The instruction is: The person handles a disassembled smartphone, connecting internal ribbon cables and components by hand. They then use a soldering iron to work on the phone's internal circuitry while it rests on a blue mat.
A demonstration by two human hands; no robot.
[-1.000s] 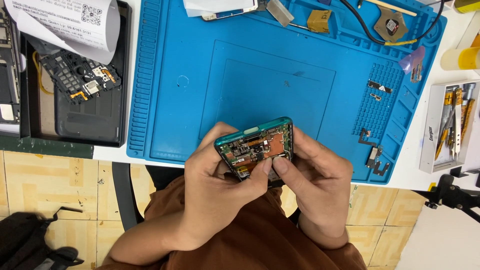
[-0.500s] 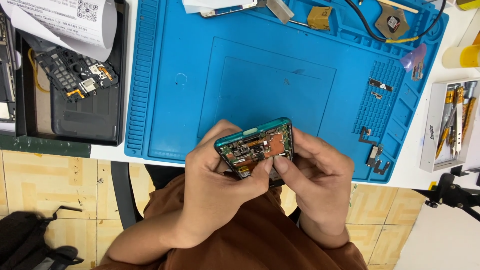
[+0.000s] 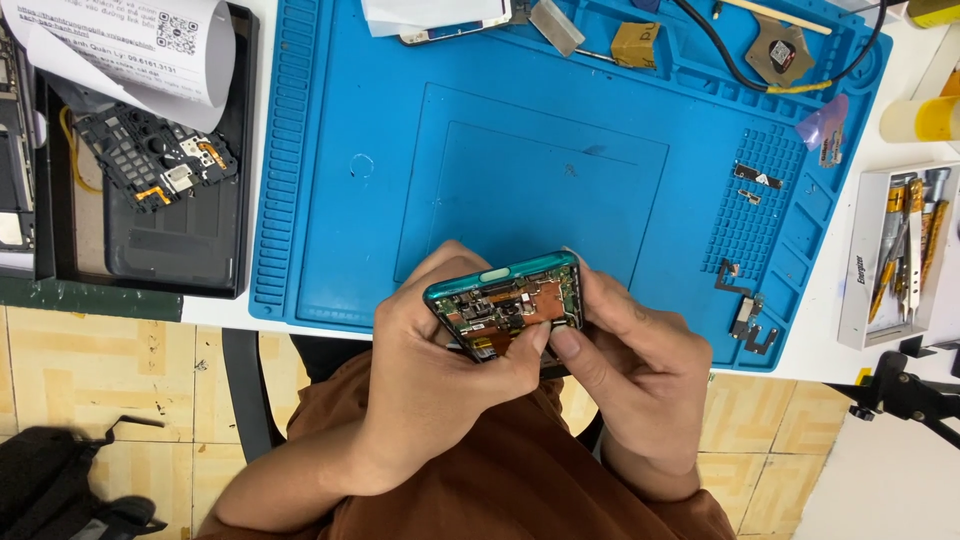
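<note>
opened phone (image 3: 510, 305) between both hands – thumbs seemingly inside

A white table (image 3: 905, 255) carried a large blue work mat (image 3: 330, 200). Left of the mat lay a black tray (image 3: 140, 265) with a curled sheet of paper (image 3: 130, 45) over its top. To the right of the mat sat a white box of tools (image 3: 880, 265) and a yellow roll (image 3: 925, 118). Small metal parts (image 3: 748, 315) rested on the mat's right side.

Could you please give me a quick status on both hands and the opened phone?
Left hand and right hand both grip opened phone. Thumbs on its exposed board. Held above blue mat edge, nothing obstructing.
</note>
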